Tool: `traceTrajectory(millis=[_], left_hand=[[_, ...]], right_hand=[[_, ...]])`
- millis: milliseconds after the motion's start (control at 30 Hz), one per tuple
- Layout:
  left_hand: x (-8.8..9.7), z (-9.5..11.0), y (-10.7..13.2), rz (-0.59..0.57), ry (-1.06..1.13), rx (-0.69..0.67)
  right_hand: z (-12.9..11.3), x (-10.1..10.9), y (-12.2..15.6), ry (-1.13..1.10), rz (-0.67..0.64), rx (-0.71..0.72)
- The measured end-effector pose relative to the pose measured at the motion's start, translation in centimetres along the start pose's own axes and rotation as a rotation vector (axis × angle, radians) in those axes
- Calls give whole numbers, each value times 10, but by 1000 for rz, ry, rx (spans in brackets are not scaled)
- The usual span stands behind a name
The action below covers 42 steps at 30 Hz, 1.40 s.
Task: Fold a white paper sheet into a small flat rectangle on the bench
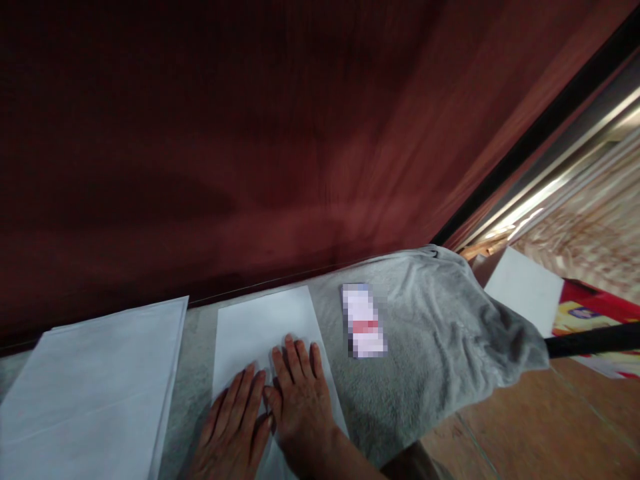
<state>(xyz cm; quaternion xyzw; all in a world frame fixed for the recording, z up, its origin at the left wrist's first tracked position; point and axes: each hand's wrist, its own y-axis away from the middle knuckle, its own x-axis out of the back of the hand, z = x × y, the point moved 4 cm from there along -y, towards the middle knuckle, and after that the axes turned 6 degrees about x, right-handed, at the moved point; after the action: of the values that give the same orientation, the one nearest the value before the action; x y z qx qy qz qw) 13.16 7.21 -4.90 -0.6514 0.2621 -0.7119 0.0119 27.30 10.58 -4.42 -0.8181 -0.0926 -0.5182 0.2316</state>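
A white sheet of paper point(265, 319) lies on a grey cloth point(415, 320) in front of me. My left hand point(233, 420) rests flat on its lower left part, fingers stretched out and close together. Beside it my right hand point(300, 400) presses flat on the same sheet with its fingers a little spread. The two thumbs almost meet, and I cannot tell whether they touch. To the left lies a stack of larger white sheets point(95, 387), its edges slightly out of line. Neither hand holds anything.
A phone-shaped item with a blurred-out face point(364, 321) lies on the cloth to the right. Behind the cloth rises a dark red panel point(250, 167). A black bar point(595, 340), a white box-like thing point(525, 290) and a red and yellow package point(595, 313) are beyond the cloth, above a tiled floor point(540, 420).
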Motion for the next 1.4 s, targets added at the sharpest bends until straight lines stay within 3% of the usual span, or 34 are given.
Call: traceTrajectory(millis=[967, 1133, 1400], left_hand=[[2, 1, -1, 3, -2, -12], [1, 2, -1, -10, 7, 8], [-1, 4, 1, -10, 18, 74]], right_hand=[[3, -3, 1, -22, 6, -9], [2, 1, -3, -59, -48, -28], [4, 0, -2, -13, -11, -18]])
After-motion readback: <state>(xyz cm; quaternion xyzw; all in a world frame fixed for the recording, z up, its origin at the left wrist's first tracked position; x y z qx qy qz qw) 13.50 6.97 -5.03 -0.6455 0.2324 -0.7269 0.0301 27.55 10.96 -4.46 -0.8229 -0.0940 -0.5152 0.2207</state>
